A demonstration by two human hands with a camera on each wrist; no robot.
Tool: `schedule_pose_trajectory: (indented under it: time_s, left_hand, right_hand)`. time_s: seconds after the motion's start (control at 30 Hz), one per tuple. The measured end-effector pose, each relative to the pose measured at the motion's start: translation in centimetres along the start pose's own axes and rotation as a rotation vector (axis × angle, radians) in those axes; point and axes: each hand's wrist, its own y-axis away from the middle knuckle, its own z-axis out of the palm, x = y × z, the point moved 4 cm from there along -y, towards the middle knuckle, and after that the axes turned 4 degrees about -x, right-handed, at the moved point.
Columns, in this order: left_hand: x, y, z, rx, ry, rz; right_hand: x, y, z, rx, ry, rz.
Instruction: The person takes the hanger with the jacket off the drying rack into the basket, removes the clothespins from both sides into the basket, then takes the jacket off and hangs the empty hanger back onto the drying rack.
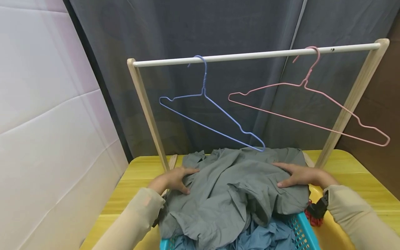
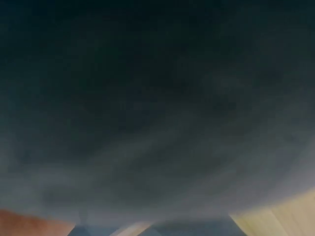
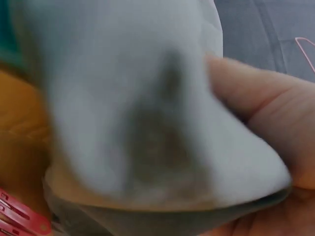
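A large grey piece of clothing (image 1: 231, 187) lies bunched over a turquoise basket (image 1: 304, 231); its folds hide what kind of garment it is. My left hand (image 1: 172, 178) holds it at the left side, thumb and one finger over the fabric. At the right side my right hand (image 1: 300, 174) grips it; in the right wrist view, the cloth (image 3: 246, 162) runs between the thumb side and the lower fingers of that hand (image 3: 280, 113). Dark, blurred fabric (image 2: 157, 123) fills most of the left wrist view. Blue cloth (image 1: 265, 236) shows inside the basket beneath the grey one.
Behind the clothing stands a rack with a white rail (image 1: 243, 55) and wooden posts. A blue hanger (image 1: 215, 132) and a pink hanger (image 1: 281, 117) hang from it. Red clips (image 3: 22, 216) sit in a yellow container right of the basket, on the yellow wooden table (image 1: 359, 170).
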Motion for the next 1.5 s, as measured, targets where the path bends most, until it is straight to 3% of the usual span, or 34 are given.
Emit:
schedule_pose_trajectory:
  time_s: [0.1, 0.27, 0.4, 0.53, 0.63, 0.77, 0.87, 0.97, 1.13, 1.23, 1.33, 1.5]
  left_hand:
    - [-0.1, -0.3, 0.2, 0.029, -0.014, 0.000]
    - [-0.1, -0.8, 0.2, 0.145, -0.074, 0.015]
    - [0.1, -1.0, 0.0, 0.224, -0.102, 0.031]
    - [0.3, -0.9, -0.3, 0.254, -0.058, 0.049]
    - [0.6, -0.7, -1.0, 0.308, -0.075, 0.071]
    - [1.0, -0.4, -2.0, 0.391, -0.136, 0.092]
    - [1.3, -0.1, -2.9, 0.418, -0.094, 0.102]
    - [1.7, 0.3, -4.1, 0.488, -0.018, 0.088]
    - [3.1, 1.4, -6.3, 0.693, 0.090, 0.052]
    - [4.0, 2.1, -7.4, 0.779, 0.198, 0.029]
    - [5.1, 2.7, -7.9, 0.772, 0.282, 0.015]
    - [7.5, 3.6, -7.0, 0.601, 0.309, 0.071]
  right_hand:
    - [-0.4, -0.4, 0.1, 0.022, 0.072, -0.112]
    - [-1.0, -1.2, -0.1, 0.114, 0.197, -0.323]
    - [-1.2, -1.5, -0.4, 0.227, 0.284, -0.324]
    - [-1.6, -1.2, -0.6, 0.323, 0.366, -0.307]
    - [-2.0, -1.0, -1.0, 0.393, 0.368, -0.308]
    - [-3.0, -0.7, -1.8, 0.511, 0.310, -0.278]
    - [-4.1, -0.3, -2.4, 0.587, 0.208, -0.255]
    - [-5.2, 0.1, -2.8, 0.625, 0.077, -0.236]
    - [-6.7, 1.4, -2.9, 0.642, -0.080, -0.221]
    - [-7.3, 2.5, -2.7, 0.650, -0.147, -0.227]
    - [-7.8, 3.7, -2.3, 0.645, -0.203, -0.223]
    - [-9.0, 5.2, -0.5, 0.615, -0.205, -0.190]
